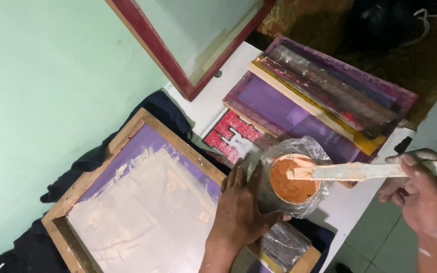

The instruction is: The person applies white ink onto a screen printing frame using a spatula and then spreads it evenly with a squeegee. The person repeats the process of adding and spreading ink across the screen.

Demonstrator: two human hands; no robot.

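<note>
My left hand [238, 207] grips the side of a round container of orange paste [293, 179], which is wrapped in clear plastic film. My right hand [427, 194] holds the handle of a pale, paint-smeared flat spatula [360, 172]. Its tip rests on the container's rim, over the orange paste. Just left of my left hand lies a wooden-framed printing screen [142, 202] with purple mesh covered in whitish paint, on top of a dark blue cloth [173, 108].
A white table [350, 202] bears a stack of purple screens with several squeegees [330, 88] on top at the back right. A red patterned print [233, 134] lies beside them. A red-framed pane [178, 65] leans on the green wall. Tiled floor lies at right.
</note>
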